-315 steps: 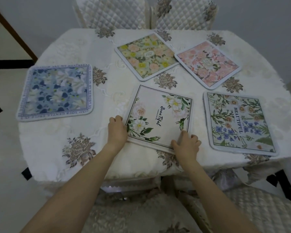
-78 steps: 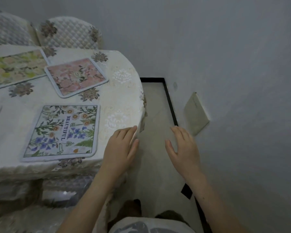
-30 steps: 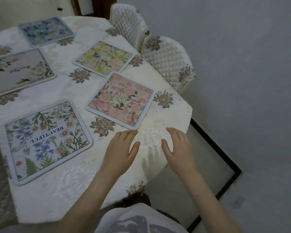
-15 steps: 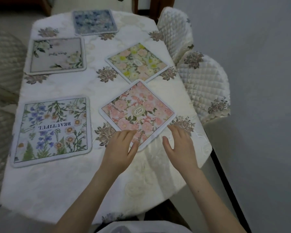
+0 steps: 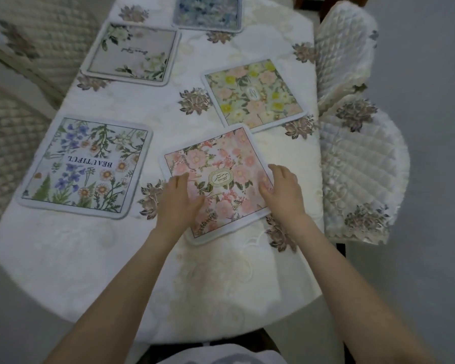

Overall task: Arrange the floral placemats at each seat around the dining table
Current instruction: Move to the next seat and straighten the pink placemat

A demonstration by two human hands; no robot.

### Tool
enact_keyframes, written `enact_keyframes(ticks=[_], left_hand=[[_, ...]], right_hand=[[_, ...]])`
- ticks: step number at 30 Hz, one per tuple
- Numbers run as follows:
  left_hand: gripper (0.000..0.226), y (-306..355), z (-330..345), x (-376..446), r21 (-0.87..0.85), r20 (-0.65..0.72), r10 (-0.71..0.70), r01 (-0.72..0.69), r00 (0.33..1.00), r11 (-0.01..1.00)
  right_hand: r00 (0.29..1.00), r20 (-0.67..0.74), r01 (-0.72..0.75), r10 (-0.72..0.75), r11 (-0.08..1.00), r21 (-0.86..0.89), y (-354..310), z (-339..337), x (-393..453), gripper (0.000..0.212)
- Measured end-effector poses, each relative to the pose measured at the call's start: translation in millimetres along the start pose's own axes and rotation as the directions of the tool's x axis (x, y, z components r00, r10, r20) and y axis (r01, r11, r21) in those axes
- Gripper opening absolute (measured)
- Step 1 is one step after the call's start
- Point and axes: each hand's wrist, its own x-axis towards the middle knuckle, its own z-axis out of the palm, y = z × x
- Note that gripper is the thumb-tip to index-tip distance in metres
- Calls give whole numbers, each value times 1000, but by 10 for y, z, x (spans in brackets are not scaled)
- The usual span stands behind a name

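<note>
5 floral placemats lie on the cloth-covered bench (image 5: pixel 63 258): 1 pink placemat (image 5: pixel 216 179) nearest, 1 yellow placemat (image 5: pixel 252 94) beyond it, 1 "BEAUTIFUL" placemat (image 5: pixel 87 166) to the left, 1 white placemat (image 5: pixel 132 53) and 1 blue placemat (image 5: pixel 208 13) farther off. 2 hands rest flat and open on the pink one, left hand (image 5: pixel 177 203) on its left side, right hand (image 5: pixel 283 190) on its right edge, gripping nothing. 2 quilted chairs (image 5: pixel 357 164) stand at the right.

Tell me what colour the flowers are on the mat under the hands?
Pink, on the mat, head view.
</note>
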Motion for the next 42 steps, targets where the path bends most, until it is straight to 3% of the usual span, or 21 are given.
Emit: enact_keyframes(ticks=[7, 11, 16, 19, 33, 42], left_hand=[[76, -188, 284, 159, 6, -22, -332, 332, 943, 943], [52, -206, 391, 156, 10, -47, -323, 324, 945, 946], [31, -190, 447, 131, -214, -86, -365, 341, 927, 915], [34, -182, 488, 107, -244, -96, -350, 319, 932, 916], [35, 335, 830, 201, -91, 21, -123, 125, 992, 988], [38, 651, 976, 536, -35, 134, 26, -22, 991, 999]], right_hand=[[975, 193, -82, 108, 987, -139, 146, 361, 413, 53], [982, 152, -89, 116, 981, -171, 167, 498, 484, 49], [985, 138, -80, 105, 982, -173, 200, 540, 473, 49], [982, 131, -115, 133, 983, -140, 254, 523, 393, 49], [967, 31, -248, 254, 961, -123, 881, 178, -106, 45], [940, -56, -342, 337, 928, -152, 1153, 66, -117, 29]])
